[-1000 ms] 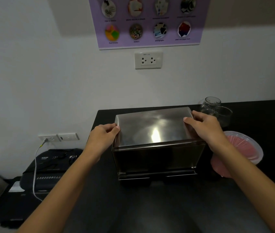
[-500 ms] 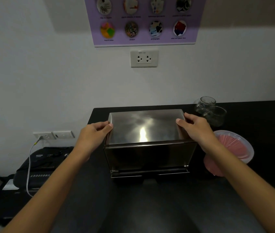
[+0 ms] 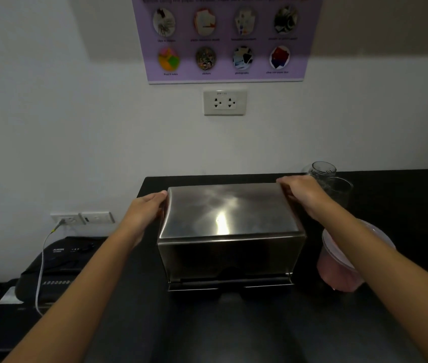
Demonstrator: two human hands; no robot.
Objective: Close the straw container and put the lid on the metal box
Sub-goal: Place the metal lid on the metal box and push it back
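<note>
The shiny metal lid (image 3: 230,210) lies flat on top of the metal box (image 3: 231,258), which stands in the middle of the black counter (image 3: 404,205). My left hand (image 3: 144,213) grips the lid's left end near its back corner. My right hand (image 3: 302,195) grips the right end, also near the back corner. The pink straw container (image 3: 338,273) stands just right of the box under my right forearm, with a clear lid (image 3: 380,237) resting on its top.
Two clear glass jars (image 3: 321,170) stand behind my right hand by the wall. A black shredder (image 3: 58,265) with a white cable (image 3: 40,271) sits lower at the left, beyond the counter's left edge. A wall socket (image 3: 224,102) is above the box.
Both hands have slid from the middle of the lid's ends toward its back corners. The lid has stayed on the box, and the view has shifted slightly.
</note>
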